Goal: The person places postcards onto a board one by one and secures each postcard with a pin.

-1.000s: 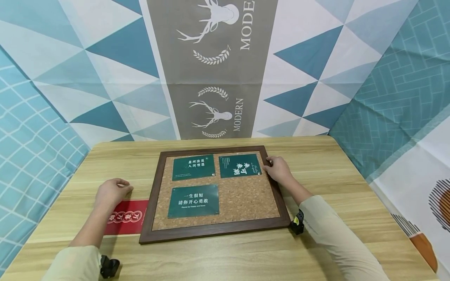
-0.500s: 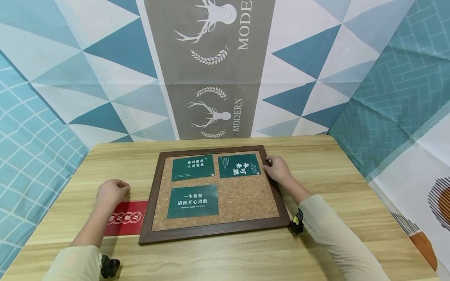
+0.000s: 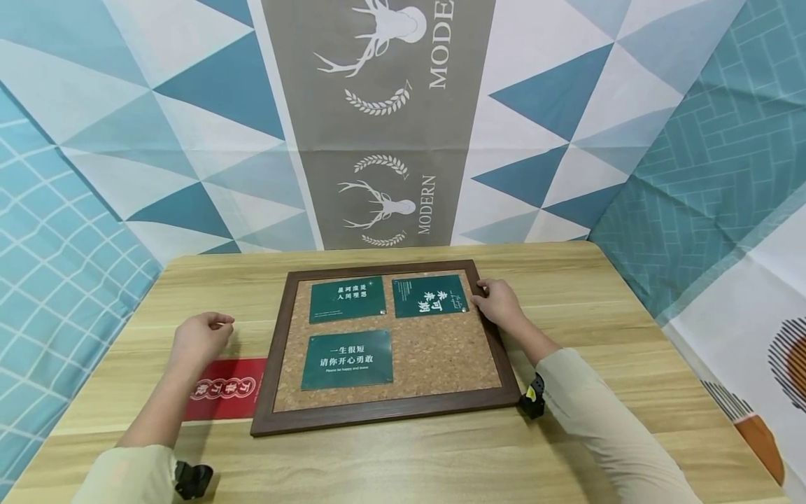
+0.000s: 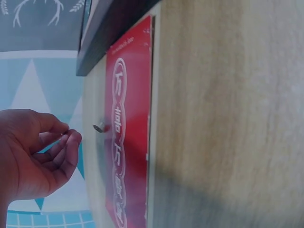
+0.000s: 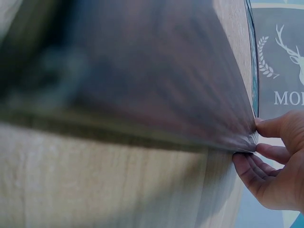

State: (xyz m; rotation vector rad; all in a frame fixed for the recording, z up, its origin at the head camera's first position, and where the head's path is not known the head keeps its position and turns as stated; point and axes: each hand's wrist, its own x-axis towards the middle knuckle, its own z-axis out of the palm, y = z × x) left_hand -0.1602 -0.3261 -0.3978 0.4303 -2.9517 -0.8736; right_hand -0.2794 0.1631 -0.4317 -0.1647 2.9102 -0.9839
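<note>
A corkboard (image 3: 441,353) in a dark brown frame lies on the wooden table, with three green postcards (image 3: 346,359) on it. Small clear pushpins show at some card corners. My right hand (image 3: 499,304) grips the frame's right edge, thumb on top and fingers at the side. Left of the board, my left hand (image 3: 200,339) is above the table, thumb and index fingertips together; I cannot tell whether something tiny is between them. Below it lies a red card (image 3: 227,388) with white lettering. A small metallic pin (image 4: 99,128) shows beside this card, apart from the fingertips.
The wooden table (image 3: 390,455) extends around the board on all sides. A patterned cloth backdrop (image 3: 378,140) rises along its far edge, with more cloth at both sides. A black wrist camera (image 3: 193,481) sits at the left sleeve cuff, another (image 3: 532,397) at the right.
My left hand has risen slightly from the table, with thumb and index fingertips brought together. My right hand keeps its grip on the frame's right edge, and the board stays in place.
</note>
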